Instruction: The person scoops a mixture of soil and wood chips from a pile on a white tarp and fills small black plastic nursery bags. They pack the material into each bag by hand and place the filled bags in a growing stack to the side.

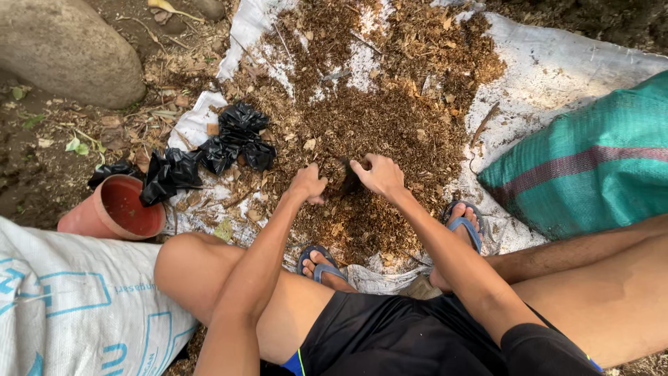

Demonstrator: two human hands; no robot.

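A small black plastic bag (350,182) sits in the middle of a heap of brown, crumbly mulch (376,125) made of dry leaf bits and wood chips, pinched between both hands. The right hand (379,174) has its fingers (363,166) curled narrowly around the bag's rim; the left hand (308,184) is closed into a loose fist at the bag's other side, its fingers tucked under so that how firmly they grip cannot be told. The mulch lies spread on a white woven sheet (550,69), creased and dusted with debris. Blue flip-flops (465,224) rest on the heap's near edge. To the left, on the sheet's edge, lies a cluster of crumpled, glossy black plastic bags (229,143), and beside them a terracotta-coloured round pot (115,211) tipped on its side. A white woven sack with blue print (76,306) fills the lower left, a teal woven sack with a maroon stripe (591,160) lies at right, and a smooth grey boulder (66,49) sits on bare soil at upper left.
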